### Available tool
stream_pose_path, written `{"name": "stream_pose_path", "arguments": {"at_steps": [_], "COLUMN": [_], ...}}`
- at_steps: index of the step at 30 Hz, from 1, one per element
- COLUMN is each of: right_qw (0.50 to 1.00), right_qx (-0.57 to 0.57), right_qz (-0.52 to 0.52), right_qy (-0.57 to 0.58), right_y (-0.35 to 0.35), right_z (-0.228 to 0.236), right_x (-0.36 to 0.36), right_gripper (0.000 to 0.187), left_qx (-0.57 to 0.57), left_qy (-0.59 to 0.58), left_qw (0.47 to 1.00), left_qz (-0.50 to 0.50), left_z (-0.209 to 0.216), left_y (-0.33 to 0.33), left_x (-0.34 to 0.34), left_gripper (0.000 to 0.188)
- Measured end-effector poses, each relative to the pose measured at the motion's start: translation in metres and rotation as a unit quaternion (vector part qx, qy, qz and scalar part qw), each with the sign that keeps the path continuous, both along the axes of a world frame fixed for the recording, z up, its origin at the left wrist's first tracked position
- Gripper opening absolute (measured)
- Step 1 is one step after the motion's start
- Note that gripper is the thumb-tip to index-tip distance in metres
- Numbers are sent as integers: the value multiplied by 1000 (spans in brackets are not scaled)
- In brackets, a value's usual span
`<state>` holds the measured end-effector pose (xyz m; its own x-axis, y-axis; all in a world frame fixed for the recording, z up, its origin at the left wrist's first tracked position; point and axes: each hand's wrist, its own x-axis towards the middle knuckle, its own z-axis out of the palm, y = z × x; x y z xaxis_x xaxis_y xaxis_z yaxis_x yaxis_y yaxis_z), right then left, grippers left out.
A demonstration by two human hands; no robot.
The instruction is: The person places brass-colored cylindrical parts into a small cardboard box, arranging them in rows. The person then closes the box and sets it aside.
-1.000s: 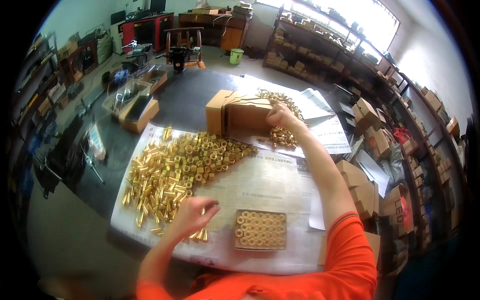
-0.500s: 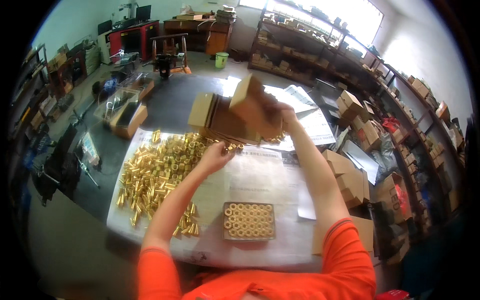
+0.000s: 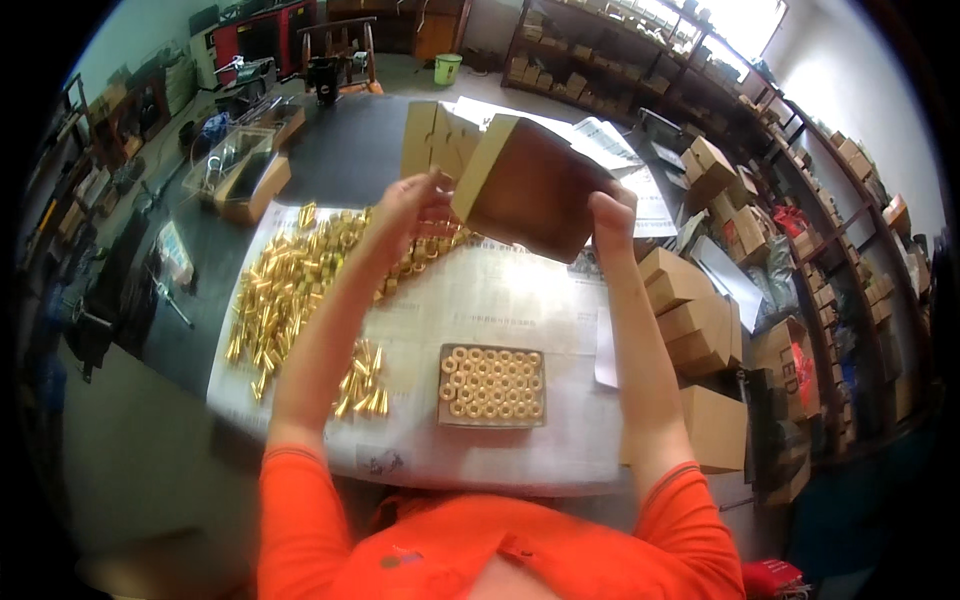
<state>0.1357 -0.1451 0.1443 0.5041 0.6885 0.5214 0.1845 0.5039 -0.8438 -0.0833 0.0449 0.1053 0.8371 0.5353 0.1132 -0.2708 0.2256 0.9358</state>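
My right hand (image 3: 610, 208) grips the right side of a cardboard box (image 3: 530, 190), which is tilted with its brown inside facing me. By the box's left edge is my left hand (image 3: 415, 208), fingers apart; whether they touch the cardboard cannot be made out. Below and left of that hand spreads a pile of brass fittings (image 3: 275, 310), some of them nuts and some slim and tapered. Closer to me, a shallow box (image 3: 492, 424) holds rows of ring-shaped brass nuts (image 3: 492, 383). Behind the tilted box stands another piece of yellowish cardboard (image 3: 425, 140), partly covered.
Newspaper sheets (image 3: 520, 455) cover the dark table (image 3: 350, 135). At the left are an open carton (image 3: 262, 190) and metal tools (image 3: 172, 303). Cardboard boxes (image 3: 695, 335) stack along the right side, with loaded shelves (image 3: 590, 60) beyond. A green bucket (image 3: 447, 69) stands on the floor.
My right hand has brought the box nearer and turned its inside toward me. My left hand has left the brass nuts and risen to the box's left edge. The view has tipped downward.
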Motion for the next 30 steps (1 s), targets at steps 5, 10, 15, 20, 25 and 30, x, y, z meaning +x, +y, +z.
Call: {"name": "stream_pose_path", "arguments": {"at_steps": [5,10,15,20,25,30], "right_qw": [922,852,872,869,976,908], "right_qx": [-9,38,38,24,101,208], "right_qz": [-249,-313,-282,-277,-30,310], "right_qy": [-295,-418,-398,-409,-190,188], "right_y": [-21,-33,-61,-84,-114,-157], "right_z": [7,7,5,-5,-20,-52], "right_x": [-61,-81,-85,-87,-94,-101], "right_gripper": [54,44,44,52,51,49], "left_qx": [259,386,387,392,438,651], "left_qy": [57,94,68,52,54,-59], "left_qw": [963,916,918,916,897,757], "left_qz": [39,46,-43,-69,-28,-15], "left_z": [27,65,88,95,91,64], "left_y": [-34,-38,-53,-69,-86,-106], "left_x": [-50,-68,-76,-82,-88,-87], "left_gripper": [64,78,83,87,82,67]}}
